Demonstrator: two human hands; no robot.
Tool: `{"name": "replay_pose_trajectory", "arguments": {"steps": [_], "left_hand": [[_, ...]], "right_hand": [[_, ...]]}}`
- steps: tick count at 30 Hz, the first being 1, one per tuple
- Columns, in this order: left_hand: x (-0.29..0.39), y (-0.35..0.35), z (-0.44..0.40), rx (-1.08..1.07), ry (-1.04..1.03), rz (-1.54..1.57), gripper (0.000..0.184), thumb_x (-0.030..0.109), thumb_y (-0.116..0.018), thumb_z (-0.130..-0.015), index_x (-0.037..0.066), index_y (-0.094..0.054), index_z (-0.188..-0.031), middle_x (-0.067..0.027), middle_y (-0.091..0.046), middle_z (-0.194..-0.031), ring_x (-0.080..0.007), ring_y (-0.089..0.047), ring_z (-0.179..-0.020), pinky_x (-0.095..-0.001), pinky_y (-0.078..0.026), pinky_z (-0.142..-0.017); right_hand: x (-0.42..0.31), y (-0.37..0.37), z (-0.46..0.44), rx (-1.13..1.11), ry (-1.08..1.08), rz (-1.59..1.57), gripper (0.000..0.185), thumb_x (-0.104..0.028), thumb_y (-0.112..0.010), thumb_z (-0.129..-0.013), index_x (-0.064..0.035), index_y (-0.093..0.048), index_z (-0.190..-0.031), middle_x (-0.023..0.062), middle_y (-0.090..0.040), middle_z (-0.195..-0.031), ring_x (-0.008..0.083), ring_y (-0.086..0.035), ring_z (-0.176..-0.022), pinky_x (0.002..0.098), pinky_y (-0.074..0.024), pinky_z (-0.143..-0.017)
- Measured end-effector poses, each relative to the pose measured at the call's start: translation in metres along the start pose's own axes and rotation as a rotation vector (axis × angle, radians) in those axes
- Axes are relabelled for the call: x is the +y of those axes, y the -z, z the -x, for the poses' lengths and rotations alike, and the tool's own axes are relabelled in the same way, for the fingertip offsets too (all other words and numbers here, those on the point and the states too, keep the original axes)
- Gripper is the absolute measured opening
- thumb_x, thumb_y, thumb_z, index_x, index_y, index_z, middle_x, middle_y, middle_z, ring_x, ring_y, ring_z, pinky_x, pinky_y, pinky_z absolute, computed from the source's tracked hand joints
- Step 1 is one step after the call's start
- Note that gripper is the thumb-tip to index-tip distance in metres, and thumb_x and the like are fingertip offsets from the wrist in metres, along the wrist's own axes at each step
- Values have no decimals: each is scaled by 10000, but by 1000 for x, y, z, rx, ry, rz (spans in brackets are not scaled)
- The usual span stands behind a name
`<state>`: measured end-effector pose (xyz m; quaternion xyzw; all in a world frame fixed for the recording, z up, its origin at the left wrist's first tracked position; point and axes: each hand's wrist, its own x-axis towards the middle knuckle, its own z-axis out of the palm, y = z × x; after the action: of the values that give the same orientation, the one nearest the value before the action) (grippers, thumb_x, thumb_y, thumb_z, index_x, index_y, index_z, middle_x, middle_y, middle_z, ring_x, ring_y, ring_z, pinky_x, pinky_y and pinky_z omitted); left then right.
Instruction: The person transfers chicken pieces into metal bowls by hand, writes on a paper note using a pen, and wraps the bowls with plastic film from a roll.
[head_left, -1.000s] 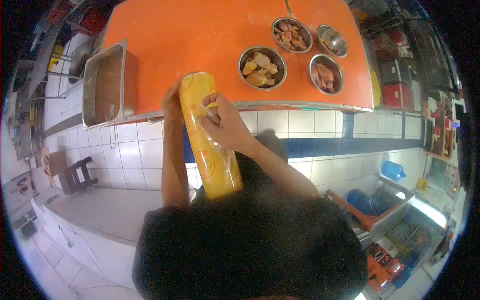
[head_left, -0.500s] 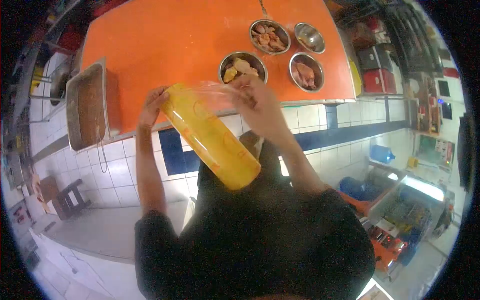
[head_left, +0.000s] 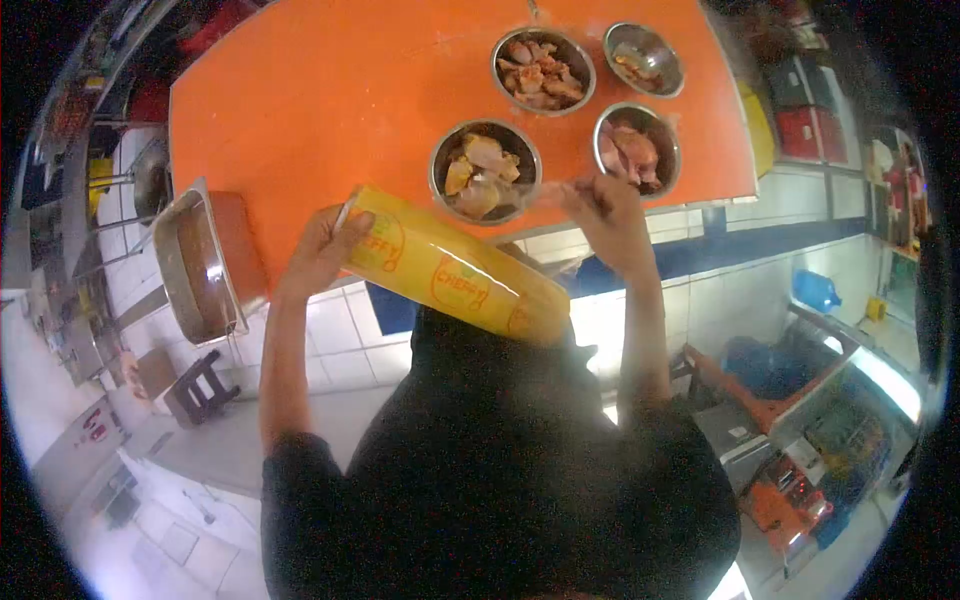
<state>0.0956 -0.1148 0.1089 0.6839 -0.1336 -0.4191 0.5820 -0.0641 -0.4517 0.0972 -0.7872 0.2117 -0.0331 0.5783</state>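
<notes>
My left hand point(head_left: 325, 250) grips the upper left end of a yellow roll of plastic film point(head_left: 460, 275) with red lettering. The roll lies slanted in front of my body, its other end near my dark shirt. My right hand point(head_left: 612, 222) is closed in a pinch on the loose end of clear film point(head_left: 550, 196), stretched from the roll. Just beyond the film stands a steel bowl of pale chicken pieces point(head_left: 483, 172). A bowl of pink meat point(head_left: 636, 152) is right behind my right hand.
On the orange table point(head_left: 320, 100) are also a bowl of meat pieces point(head_left: 543, 72) and a smaller, nearly empty bowl point(head_left: 643, 60). A deep steel tray point(head_left: 205, 262) sits at the left edge. A blue bottle point(head_left: 815, 290) is far right.
My right hand has moved right, drawing film away from the roll. The roll has turned from nearly upright to a flatter slant. My left hand still holds its end.
</notes>
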Motion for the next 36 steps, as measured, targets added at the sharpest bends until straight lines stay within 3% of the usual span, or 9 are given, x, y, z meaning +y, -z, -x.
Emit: {"name": "replay_pose_trajectory", "arguments": {"steps": [6, 8, 11, 17, 21, 23, 27, 29, 36], "left_hand": [[3, 13, -50, 268, 192, -408, 415, 383, -573, -993, -10, -648, -1106, -45, -684, -971, -87, -627, -892, -254, -517, -761], [-10, 29, -80, 158, 377, -184, 507, 492, -574, -958, 4, -667, -1058, -45, -683, -949, -101, -614, -879, -262, -499, -738], [-14, 50, -125, 7, 486, -306, 562, 549, -576, -928, 5, -678, -1024, -67, -692, -965, -133, -634, -811, -278, -508, -704], [-2, 70, -181, -192, 578, -274, 512, 496, -575, -945, 1, -686, -1018, -100, -703, -962, -172, -667, -734, -306, -546, -677], [18, 70, -216, -203, 582, -359, 488, 470, -578, -950, -1, -683, -1028, -92, -710, -962, -177, -680, -769, -323, -563, -694], [18, 73, -242, -360, 574, -424, 489, 469, -587, -948, 1, -673, -1061, -89, -714, -983, -188, -692, -804, -350, -581, -729], [23, 73, -284, -535, 573, -532, 488, 469, -591, -950, 8, -666, -1091, -93, -716, -1001, -201, -700, -842, -370, -586, -763], [13, 72, -300, -541, 691, -501, 400, 392, -520, -988, 57, -681, -1136, -53, -714, -958, -166, -656, -823, -357, -559, -741], [51, 53, -309, -527, 726, -701, 447, 424, -566, -975, 1, -659, -1085, -105, -715, -1015, -201, -700, -842, -378, -595, -734]], "right_hand": [[23, -10, -74, 50, 84, 113, 268, -248, -728, -898, 13, -676, -864, -4, -606, -683, 57, -515, -650, 249, -425, -577], [49, -13, -103, 4, 89, 66, 300, -278, -715, -896, 16, -690, -951, 38, -666, -771, 84, -575, -715, 269, -476, -643], [52, -18, -123, 32, -94, 305, 361, -316, -706, -887, 14, -691, -1031, 54, -693, -831, 102, -599, -770, 287, -491, -685], [137, -46, -140, 154, -203, 175, 406, -357, -704, -877, -11, -697, -1090, 67, -712, -859, 131, -614, -793, 299, -492, -702], [144, -57, -145, 253, -175, 58, 354, -340, -689, -886, -14, -710, -1023, 33, -669, -781, 114, -573, -695, 289, -457, -615], [126, -55, -137, 253, -375, -89, 343, -355, -670, -893, -16, -710, -929, 6, -611, -713, 95, -508, -620, 291, -406, -544], [161, -60, -134, 45, -549, 25, 388, -403, -615, -913, -37, -739, -954, 70, -686, -737, 177, -609, -663, 342, -481, -616], [178, -66, -122, -34, -538, -349, 380, -426, -601, -925, -75, -745, -947, 28, -650, -713, 144, -561, -627, 317, -457, -590], [135, -76, -70, 64, -546, -573, 435, -408, -556, -995, -21, -658, -1165, 22, -649, -882, 96, -540, -728, 261, -444, -650]]}}
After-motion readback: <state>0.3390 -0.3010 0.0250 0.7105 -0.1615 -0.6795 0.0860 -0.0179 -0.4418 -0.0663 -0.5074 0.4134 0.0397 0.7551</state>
